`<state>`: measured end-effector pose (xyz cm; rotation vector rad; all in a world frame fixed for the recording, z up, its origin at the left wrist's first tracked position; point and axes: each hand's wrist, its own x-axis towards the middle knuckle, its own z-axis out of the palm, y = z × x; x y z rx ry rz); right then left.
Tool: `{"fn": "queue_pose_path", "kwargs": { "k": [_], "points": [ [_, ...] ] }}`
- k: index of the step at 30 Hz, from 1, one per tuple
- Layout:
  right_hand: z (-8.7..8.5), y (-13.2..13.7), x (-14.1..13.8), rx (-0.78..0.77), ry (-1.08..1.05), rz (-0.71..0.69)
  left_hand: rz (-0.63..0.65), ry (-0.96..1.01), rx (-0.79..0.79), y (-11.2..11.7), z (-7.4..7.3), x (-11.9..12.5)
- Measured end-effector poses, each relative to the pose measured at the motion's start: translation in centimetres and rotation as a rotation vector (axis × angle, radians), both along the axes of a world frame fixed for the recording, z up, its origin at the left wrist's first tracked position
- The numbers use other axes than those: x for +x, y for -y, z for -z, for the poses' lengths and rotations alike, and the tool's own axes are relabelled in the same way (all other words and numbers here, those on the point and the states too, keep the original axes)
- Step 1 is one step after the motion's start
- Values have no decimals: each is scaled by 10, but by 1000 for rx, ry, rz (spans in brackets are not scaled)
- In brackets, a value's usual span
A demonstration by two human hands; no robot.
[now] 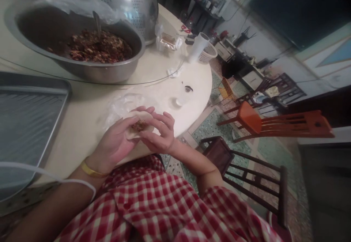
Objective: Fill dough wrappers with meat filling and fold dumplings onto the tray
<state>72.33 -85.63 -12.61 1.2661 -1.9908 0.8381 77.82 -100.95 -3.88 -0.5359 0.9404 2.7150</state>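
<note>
A round dumpling wrapper (138, 118) with a spot of dark filling (139, 125) lies across my left hand (115, 145), whose fingers cup it from below. My right hand (159, 134) curls over the wrapper's right edge, fingers bent and pinching the dough. Both hands hover at the near edge of the pale round table (189, 106), above my red checked clothing. A gold bangle (91, 170) sits on my left wrist.
A large steel bowl (109, 70) of dark minced filling with a spoon (97, 21) stands at the back left, a perforated colander (131, 0) behind it. A metal tray (30, 125) lies at left. Wooden chairs (246, 176) stand on the right.
</note>
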Motion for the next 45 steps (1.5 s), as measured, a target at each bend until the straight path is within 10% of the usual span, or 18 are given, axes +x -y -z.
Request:
{"fn": "queue_pose_path", "kwargs": {
  "k": [25, 45],
  "points": [
    [-44, 25, 12, -242, 409, -16, -65, -77, -153, 5, 17, 7],
    [-41, 31, 14, -452, 537, -47, 23, -88, -101, 0, 16, 9]
  ]
}}
